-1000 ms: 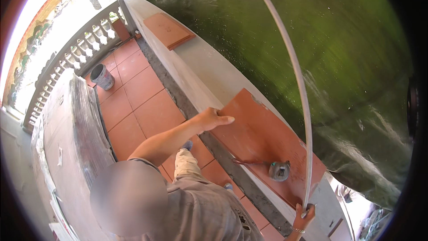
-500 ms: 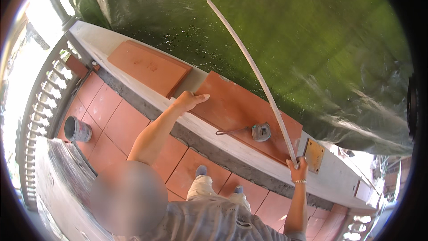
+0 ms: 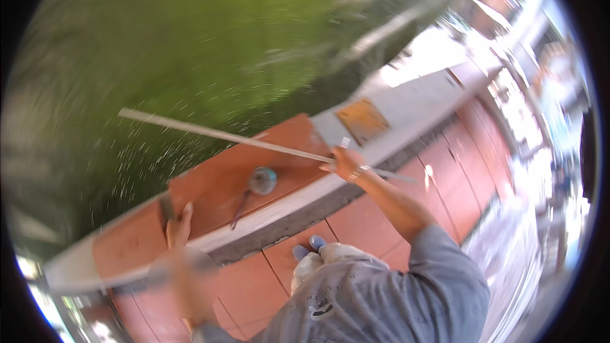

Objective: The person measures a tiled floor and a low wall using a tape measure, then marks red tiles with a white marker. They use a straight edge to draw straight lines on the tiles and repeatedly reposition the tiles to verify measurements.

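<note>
A long, thin, pale strip (image 3: 222, 135) is in the right hand (image 3: 346, 164). The fingers of that hand are bent shut around it, nearer to one end. Most of the strip runs off to the left of those fingers, over a big red tile (image 3: 213, 181) and out past its far edge. A short end pokes out on their right side.

The big tile lies on a pale ledge (image 3: 416, 98), left of the right fingers. On the tile, between the two hands, sits a small round tool (image 3: 262, 181) with a dark strap (image 3: 239, 209) (all rather blurry).

The left hand (image 3: 180, 227) is at the tile's left end. Its thumb sticks up, a bit apart from its fingers; one cannot tell if they grip the tile or just touch it. Just left of those fingers, another red tile (image 3: 130, 241) lies on the ledge.

Up and right from the right fingers is a yellow-brown plate (image 3: 362, 121). A big green sheet (image 3: 210, 44) spreads beyond both hands. Below the right fingers are red floor tiles (image 3: 356, 225) and two blue shoes (image 3: 317, 241).
</note>
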